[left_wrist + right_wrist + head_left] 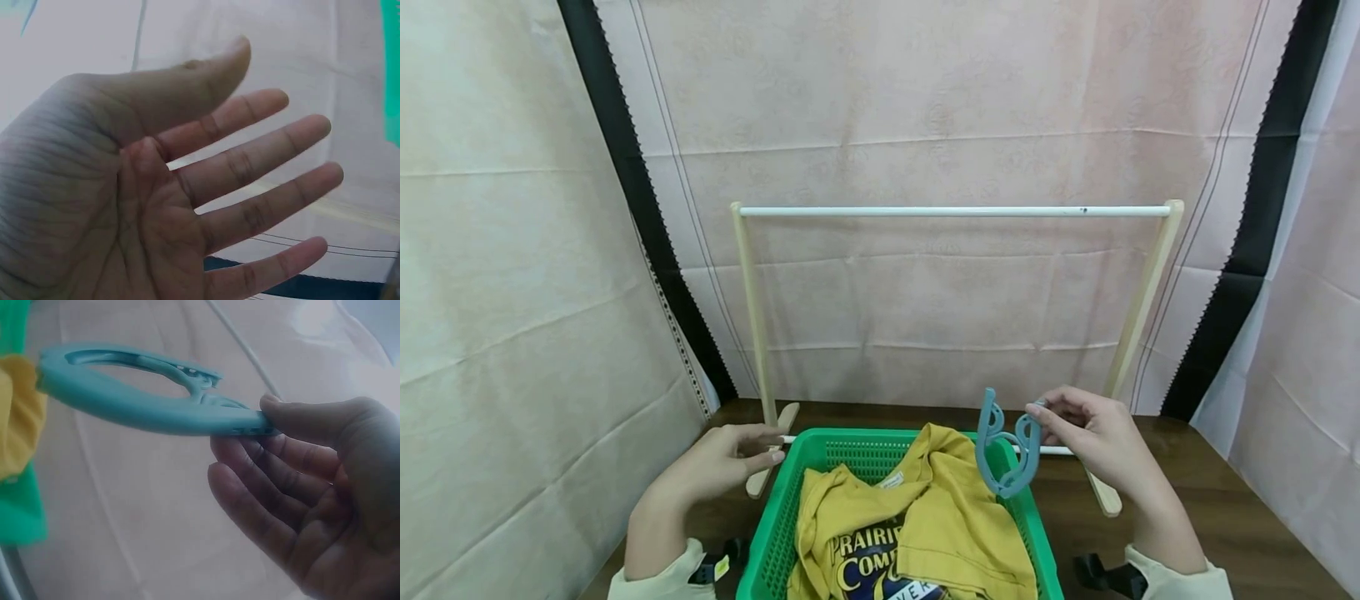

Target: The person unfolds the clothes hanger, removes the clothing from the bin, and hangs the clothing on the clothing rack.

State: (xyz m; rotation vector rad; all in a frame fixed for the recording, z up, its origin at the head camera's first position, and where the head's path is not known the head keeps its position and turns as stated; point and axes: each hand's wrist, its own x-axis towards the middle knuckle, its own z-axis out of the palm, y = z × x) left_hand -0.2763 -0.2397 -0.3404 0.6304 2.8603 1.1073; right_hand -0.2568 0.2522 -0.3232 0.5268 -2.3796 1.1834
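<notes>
My right hand (pixel 1093 433) pinches one end of a light-blue plastic folding hanger (pixel 1028 479), folded into a U shape, between thumb and fingers. In the right wrist view the hanger (pixel 119 412) extends leftward from the fingertips, with slots along its edge. It hangs over the right rim of a green basket (pixel 760 554). Inside the basket lies a crumpled yellow T-shirt (pixel 966 533) with dark printed lettering. My left hand (pixel 722 467) is beside the basket's left rim, holding nothing. Its fingers are spread and mostly straight in the left wrist view.
Behind the basket stands a rack with a white top bar (pixel 955 212) and cream side posts (pixel 752 317). Its feet and lower bar rest on the brown wooden table (pixel 1187 475). Pale fabric walls (pixel 925 100) with black strips enclose the table.
</notes>
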